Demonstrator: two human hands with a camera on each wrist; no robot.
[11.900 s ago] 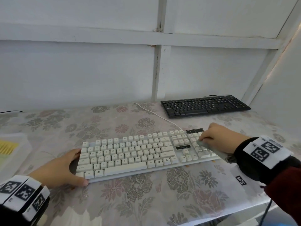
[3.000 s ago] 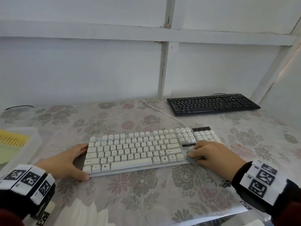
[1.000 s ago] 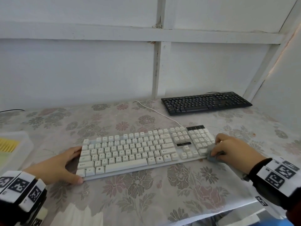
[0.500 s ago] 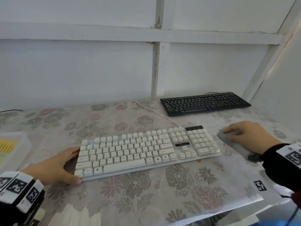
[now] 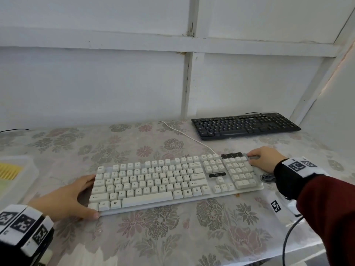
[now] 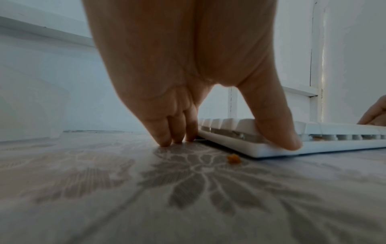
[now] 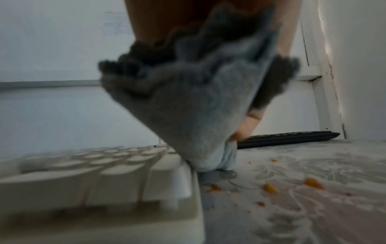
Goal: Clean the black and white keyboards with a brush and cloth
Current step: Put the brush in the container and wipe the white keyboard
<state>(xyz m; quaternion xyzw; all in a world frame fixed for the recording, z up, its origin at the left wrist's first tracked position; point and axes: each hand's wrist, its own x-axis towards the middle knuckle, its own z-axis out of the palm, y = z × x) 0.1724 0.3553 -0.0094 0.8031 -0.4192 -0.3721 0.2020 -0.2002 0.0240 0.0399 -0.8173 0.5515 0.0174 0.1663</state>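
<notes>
The white keyboard (image 5: 172,181) lies across the middle of the flowered table, and the black keyboard (image 5: 244,125) sits at the back right by the wall. My left hand (image 5: 82,197) steadies the white keyboard's left end. Its thumb (image 6: 277,132) presses the front rim and its fingers (image 6: 171,132) stand on the table beside the left edge. My right hand (image 5: 257,158) grips a bunched grey cloth (image 7: 188,107) against the white keyboard's far right corner. Part of the cloth (image 5: 267,177) trails under the wrist.
A translucent box (image 5: 17,181) holding a yellow brush (image 5: 7,170) stands at the left edge. The white cable (image 5: 184,135) runs back toward the wall. Orange crumbs (image 7: 269,188) lie on the tablecloth right of the white keyboard. The table's front edge (image 5: 269,256) is close.
My right hand carried the cloth from the keyboard's front right corner out over the table, then back onto its far right corner. The left hand has stayed put.
</notes>
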